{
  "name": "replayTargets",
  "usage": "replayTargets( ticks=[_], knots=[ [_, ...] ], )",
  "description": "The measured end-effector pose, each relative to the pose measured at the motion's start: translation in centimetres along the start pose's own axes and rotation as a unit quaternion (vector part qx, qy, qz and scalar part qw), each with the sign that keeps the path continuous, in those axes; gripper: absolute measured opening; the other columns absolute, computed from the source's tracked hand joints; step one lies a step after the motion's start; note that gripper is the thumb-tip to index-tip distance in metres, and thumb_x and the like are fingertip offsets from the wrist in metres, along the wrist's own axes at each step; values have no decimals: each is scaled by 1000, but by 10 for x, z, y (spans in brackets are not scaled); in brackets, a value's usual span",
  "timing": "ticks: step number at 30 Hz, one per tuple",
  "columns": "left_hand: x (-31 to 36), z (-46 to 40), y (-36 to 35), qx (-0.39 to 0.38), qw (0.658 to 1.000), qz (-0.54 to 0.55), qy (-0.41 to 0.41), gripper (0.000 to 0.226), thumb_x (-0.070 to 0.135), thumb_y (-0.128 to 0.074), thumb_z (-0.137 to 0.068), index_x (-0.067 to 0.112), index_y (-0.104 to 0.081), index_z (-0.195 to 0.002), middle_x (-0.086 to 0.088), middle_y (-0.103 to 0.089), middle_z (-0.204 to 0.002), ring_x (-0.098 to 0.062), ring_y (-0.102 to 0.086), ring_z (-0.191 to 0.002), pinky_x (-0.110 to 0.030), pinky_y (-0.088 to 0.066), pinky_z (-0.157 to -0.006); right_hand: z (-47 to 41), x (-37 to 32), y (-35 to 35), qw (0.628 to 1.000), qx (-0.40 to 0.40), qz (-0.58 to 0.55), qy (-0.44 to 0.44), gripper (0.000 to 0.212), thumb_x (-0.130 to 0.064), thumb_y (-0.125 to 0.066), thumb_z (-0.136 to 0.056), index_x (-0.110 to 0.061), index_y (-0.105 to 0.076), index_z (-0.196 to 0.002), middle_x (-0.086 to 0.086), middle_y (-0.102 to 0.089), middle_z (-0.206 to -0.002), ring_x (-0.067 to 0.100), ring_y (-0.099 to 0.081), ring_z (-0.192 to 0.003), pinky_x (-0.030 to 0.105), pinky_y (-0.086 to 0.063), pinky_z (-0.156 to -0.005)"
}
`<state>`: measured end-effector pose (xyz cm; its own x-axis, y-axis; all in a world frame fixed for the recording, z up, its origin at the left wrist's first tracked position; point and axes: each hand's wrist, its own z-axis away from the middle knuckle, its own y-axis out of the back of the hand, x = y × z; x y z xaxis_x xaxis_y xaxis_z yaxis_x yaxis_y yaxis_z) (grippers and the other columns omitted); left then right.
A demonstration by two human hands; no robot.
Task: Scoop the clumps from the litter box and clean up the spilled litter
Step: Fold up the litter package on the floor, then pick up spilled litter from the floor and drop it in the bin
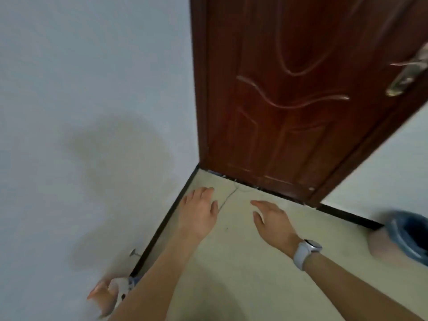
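My left hand [199, 210] is stretched forward over the pale floor near the wall's dark skirting, fingers straight and holding nothing. My right hand [271, 220] reaches out beside it, open and empty too, with a white watch [305, 251] on the wrist. No litter box, scoop or spilled litter shows in this view. At the bottom left, pink and white plastic objects [108, 295] lie blurred against the wall, partly hidden by my left forearm; what they are I cannot tell.
A dark red wooden door [289, 100] with a metal lever handle [407, 72] stands ahead. A pink bin lined with a blue bag [400, 237] sits by the right wall. The white wall [81, 112] fills the left side. A thin crack [228, 196] runs across the floor.
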<state>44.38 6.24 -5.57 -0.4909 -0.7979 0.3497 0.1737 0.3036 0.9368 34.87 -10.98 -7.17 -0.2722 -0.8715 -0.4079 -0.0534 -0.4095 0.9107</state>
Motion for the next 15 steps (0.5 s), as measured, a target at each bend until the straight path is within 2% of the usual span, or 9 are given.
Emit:
replayTargets(
  ticks=[4, 7, 12, 15],
  knots=[
    [144, 0, -28, -38, 990, -17, -134, 44, 33, -38, -95, 22, -38, -138, 1, -43, -139, -20, -38, -128, -33, -28, -104, 100, 99, 59, 987, 74, -17, -145, 40, -24, -38, -97, -22, -40, -137, -2, -46, -139, 18, -40, -128, 30, -31, -105],
    [253, 39, -69, -109, 971, -8, -211, 44, 33, -37, -97, 23, -36, -139, 2, -39, -142, -19, -35, -130, -33, -27, -105, 203, 172, 84, 960, 98, -43, -260, 40, -25, -37, -97, -22, -39, -137, -3, -45, -139, 18, -40, -128, 30, -31, -105],
    [406, 129, -142, -216, 915, 12, -341, 43, 32, -37, -97, 22, -37, -139, 1, -40, -140, -19, -37, -127, -31, -30, -103, 374, 268, 108, 890, 129, -68, -432, 40, -25, -35, -98, -21, -38, -137, -2, -43, -140, 19, -39, -128, 30, -30, -103],
    [488, 178, -174, -268, 875, 17, -402, 43, 30, -38, -97, 21, -37, -139, 0, -40, -140, -20, -38, -127, -31, -31, -102, 464, 309, 117, 835, 157, -89, -519, 40, -24, -35, -97, -19, -39, -137, 0, -44, -140, 21, -39, -128, 32, -32, -103]
  ],
)
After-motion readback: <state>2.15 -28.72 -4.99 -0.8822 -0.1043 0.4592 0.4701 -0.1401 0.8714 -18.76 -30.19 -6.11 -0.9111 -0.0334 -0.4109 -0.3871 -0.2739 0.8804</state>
